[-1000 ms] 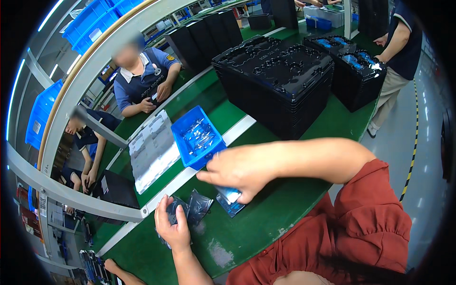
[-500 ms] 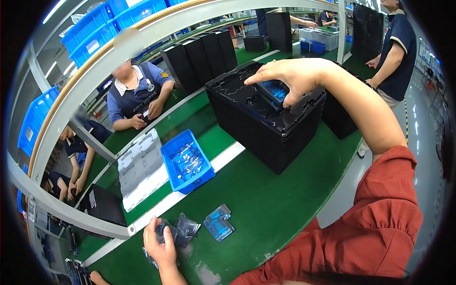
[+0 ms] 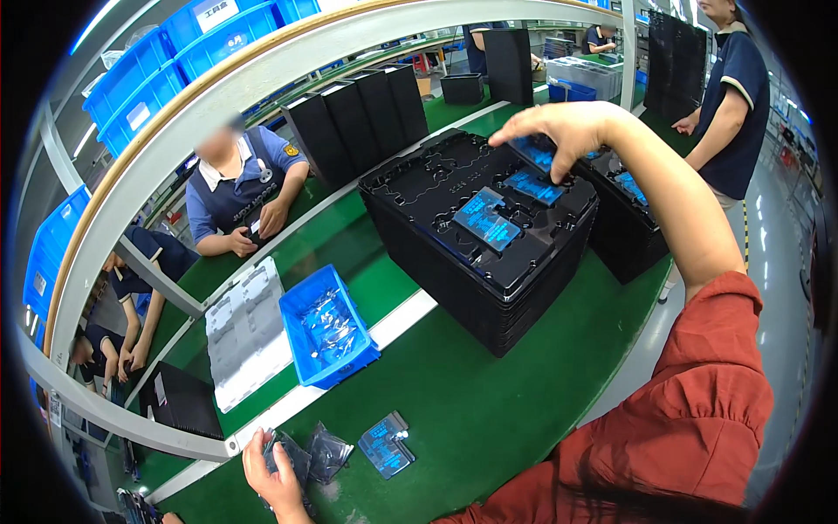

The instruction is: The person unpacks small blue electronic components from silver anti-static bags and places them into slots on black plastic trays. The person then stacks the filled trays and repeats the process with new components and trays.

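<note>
Over the far right part of the top black tray (image 3: pixel 428 188), my right hand (image 3: pixel 567 131) pinches a flat black-and-blue piece (image 3: pixel 534 155), tilted and partly hidden by the fingers. Close to it, a second such piece (image 3: pixel 534 186) lies in the tray, and a notched third piece (image 3: pixel 487 218) lies nearer me. My left hand (image 3: pixel 278 476) is at the lower left, its fingers curled round a dark, shiny film packet (image 3: pixel 295 454). Right of it a crumpled dark packet (image 3: pixel 330 451) lies on the green table, beside a loose L-shaped black-and-blue piece (image 3: pixel 387 445).
A blue bin (image 3: pixel 327 327) of small clear film pieces stands by a grey-white moulded tray (image 3: pixel 247 336). A second black tray stack (image 3: pixel 624 231) stands right of the first. A metal frame (image 3: pixel 131 428) arches over the left. Across the table sits a co-worker (image 3: pixel 249 188); another stands right (image 3: pixel 731 113).
My right hand has moved right and farther back over the tray; pieces now show where it was. The view has shifted, and my left hand stays by the packets.
</note>
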`<state>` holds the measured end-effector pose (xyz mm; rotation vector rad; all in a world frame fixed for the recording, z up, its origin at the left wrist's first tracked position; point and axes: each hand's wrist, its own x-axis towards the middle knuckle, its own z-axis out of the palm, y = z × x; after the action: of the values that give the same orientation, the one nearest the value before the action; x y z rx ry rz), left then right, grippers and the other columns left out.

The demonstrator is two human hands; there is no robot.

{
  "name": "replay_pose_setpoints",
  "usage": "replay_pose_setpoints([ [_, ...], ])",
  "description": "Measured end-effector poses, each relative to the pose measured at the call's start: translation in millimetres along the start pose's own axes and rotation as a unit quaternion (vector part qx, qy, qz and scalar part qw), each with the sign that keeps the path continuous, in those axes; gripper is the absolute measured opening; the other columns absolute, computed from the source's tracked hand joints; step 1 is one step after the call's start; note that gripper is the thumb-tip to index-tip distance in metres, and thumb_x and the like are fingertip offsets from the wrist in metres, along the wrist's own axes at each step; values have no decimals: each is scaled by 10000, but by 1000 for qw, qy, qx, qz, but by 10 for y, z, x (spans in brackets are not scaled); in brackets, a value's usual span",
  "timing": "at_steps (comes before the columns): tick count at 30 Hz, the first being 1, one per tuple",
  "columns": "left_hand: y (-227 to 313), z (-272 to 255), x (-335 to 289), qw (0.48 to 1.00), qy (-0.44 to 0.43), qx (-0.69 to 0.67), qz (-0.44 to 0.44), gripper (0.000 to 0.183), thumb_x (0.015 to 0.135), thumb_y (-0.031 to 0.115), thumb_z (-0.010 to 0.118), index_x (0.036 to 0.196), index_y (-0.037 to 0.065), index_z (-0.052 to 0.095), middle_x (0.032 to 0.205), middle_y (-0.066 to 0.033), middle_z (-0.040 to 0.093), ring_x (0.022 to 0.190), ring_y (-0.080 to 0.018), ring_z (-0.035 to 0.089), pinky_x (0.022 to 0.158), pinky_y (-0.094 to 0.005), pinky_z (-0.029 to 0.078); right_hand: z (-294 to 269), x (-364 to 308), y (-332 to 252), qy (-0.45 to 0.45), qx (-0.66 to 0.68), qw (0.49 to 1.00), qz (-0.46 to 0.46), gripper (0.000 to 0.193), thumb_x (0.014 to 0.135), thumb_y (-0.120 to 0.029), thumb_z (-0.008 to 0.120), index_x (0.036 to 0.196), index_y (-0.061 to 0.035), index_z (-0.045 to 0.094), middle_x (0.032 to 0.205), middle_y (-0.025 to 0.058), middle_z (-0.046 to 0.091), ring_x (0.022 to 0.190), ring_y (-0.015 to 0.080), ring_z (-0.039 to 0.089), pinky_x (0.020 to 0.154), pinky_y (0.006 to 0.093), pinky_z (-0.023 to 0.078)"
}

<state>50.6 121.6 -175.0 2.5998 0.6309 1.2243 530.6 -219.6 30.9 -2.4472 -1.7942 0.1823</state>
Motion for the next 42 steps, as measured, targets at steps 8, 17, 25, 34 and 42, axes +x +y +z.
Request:
replay_pose_setpoints([
  [8,-30,46,13,999,4,31,18,309,806,17,573,1111,-24,596,903,-141,639,836,-270,604,798,-364,460,25,893,363,-2,21,999,37,990,496,-31,819,1394,-117,413,1383,138,457,1295,292,411,1100,382,311],
  [17,-26,25,32,999,-7,35,-29,288,794,0,568,1078,-33,603,880,-142,635,819,-269,605,781,-352,465,6,1490,-35,-41,50,994,-86,974,532,-133,844,1396,-69,399,1408,136,442,1317,259,394,1114,354,278],
  [25,-14,-26,33,999,-5,19,-30,278,793,11,574,1064,-34,611,885,-148,639,821,-268,615,768,-351,470,73,1539,-24,11,49,998,-41,866,687,-331,781,1381,1,385,1411,176,420,1323,282,381,1108,360,289],
  [34,46,-41,46,1000,-17,-5,-12,263,790,18,582,1047,-26,618,870,-133,629,809,-255,608,767,-344,467,477,1234,-115,63,-9,991,116,722,915,-552,451,1324,43,441,1342,240,462,1264,353,430,1061,393,339],
  [42,89,-167,29,999,-12,-30,-6,248,788,21,581,1028,-21,625,875,-133,631,820,-258,608,779,-337,466,667,400,-749,120,13,992,45,656,927,-447,498,1307,83,421,1357,274,417,1288,374,389,1086,414,301],
])
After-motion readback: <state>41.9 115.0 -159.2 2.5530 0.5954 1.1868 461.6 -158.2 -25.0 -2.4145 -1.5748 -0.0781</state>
